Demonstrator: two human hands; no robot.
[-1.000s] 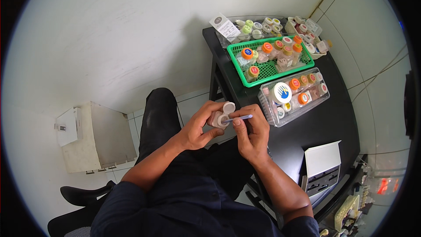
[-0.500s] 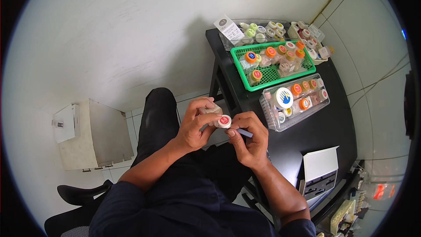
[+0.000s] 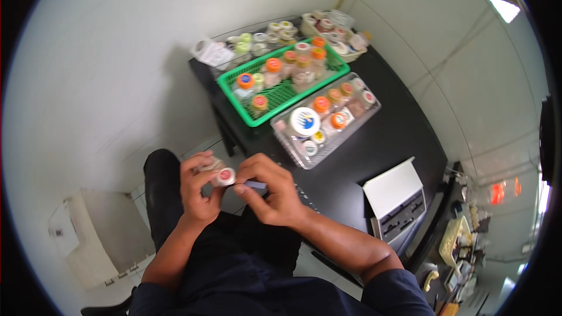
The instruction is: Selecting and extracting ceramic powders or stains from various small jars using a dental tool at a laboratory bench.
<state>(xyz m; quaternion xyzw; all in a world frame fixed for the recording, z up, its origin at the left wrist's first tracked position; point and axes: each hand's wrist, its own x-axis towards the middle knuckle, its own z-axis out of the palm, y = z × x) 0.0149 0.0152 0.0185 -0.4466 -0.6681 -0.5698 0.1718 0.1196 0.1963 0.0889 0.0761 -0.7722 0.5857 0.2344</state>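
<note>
A small jar [image 3: 222, 173] with a white, red-centred cap [image 3: 226, 178] is seen in the head view, held in the air over the person's lap, just off the near left side of the black desk [image 3: 331, 184]. Its body is grasped by the left hand [image 3: 198, 192], the fingers wrapped about it and the cap turned toward the camera. By the right hand [image 3: 268, 190], a slim grey-blue rod [image 3: 256, 185] is pinched between thumb and fingers close beside the cap; as the picture is somewhat blurred, it cannot be told whether the rod's hidden end touches the jar.

On the desk, a green basket [image 3: 253, 122] is filled with jars, many of them orange-capped. Just in front of it, a clear plastic tray [image 3: 344, 132] is set at a slant, and in it more jars are packed, among them a wide jar [image 3: 304, 122] with a white lid marked in blue and yellow. Behind the green basket, a printed white packet [image 3: 213, 54] is propped at the left, and a cream basket [image 3: 352, 57] crowded with small containers is placed at the right. Nearer the person, a case [image 3: 393, 189] is left with its white lid raised and its dark slotted inside exposed.
</note>
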